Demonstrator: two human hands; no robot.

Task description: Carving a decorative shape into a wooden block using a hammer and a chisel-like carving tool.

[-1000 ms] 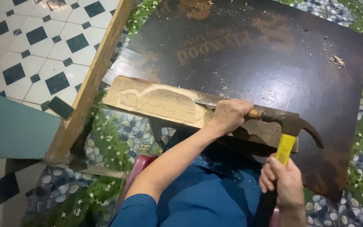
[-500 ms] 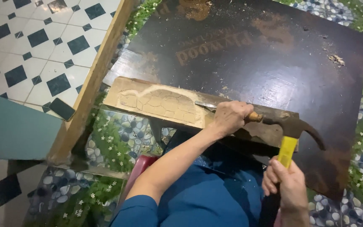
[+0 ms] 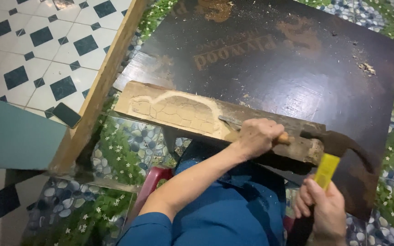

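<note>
A long wooden block (image 3: 174, 109) with a shape carved in relief lies along the near edge of a dark plywood table (image 3: 297, 68). My left hand (image 3: 256, 136) is closed around a chisel (image 3: 233, 124), its blade resting on the block's carved surface and its wooden handle end sticking out to the right of the fist. My right hand (image 3: 322, 207) grips the yellow handle of a claw hammer (image 3: 338, 148). The dark hammer head sits right at the chisel's handle end, over the right end of the block.
A wooden plank (image 3: 99, 86) leans along the table's left side. Beyond it is a white tiled floor with dark diamonds; a pebble-and-flower patterned mat lies under the table. A small dark object (image 3: 66, 114) lies on the tiles. A red stool edge (image 3: 149, 187) shows under my legs.
The hammer head has come down and to the left, from raised a little right of the chisel to right against its handle end. My left hand and the chisel stay put.
</note>
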